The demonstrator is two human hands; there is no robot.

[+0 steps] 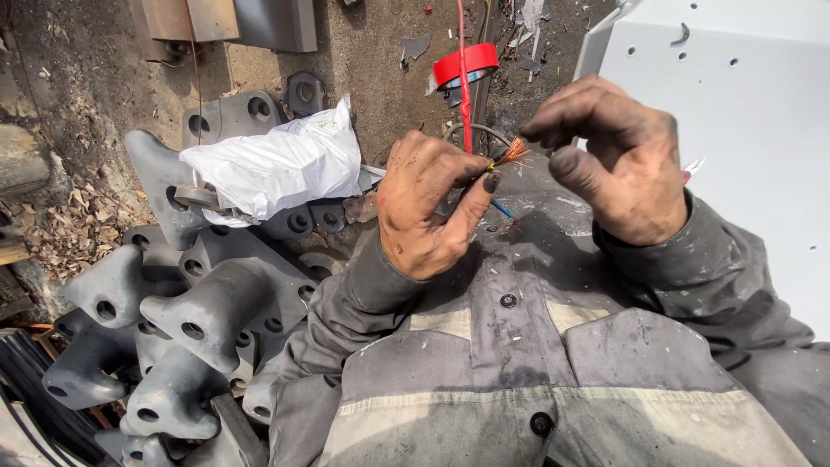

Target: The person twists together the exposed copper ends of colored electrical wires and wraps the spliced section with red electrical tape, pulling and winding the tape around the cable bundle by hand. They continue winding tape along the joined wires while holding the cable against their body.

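Fingers of left hand (428, 207) pinch a wire (500, 163) w/ frayed copper strands pointing up-right. Right hand (618, 160) hovers just right of the tip, fingers curled, thumb and forefinger slightly apart, holding nothing; it's nearer the strands.

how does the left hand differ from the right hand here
The left hand pinches a wire with bare copper strands fanned at its tip; the right hand holds nothing visible. The left hand sits lower, the right hand higher, fingers curled. Both are soot-blackened.
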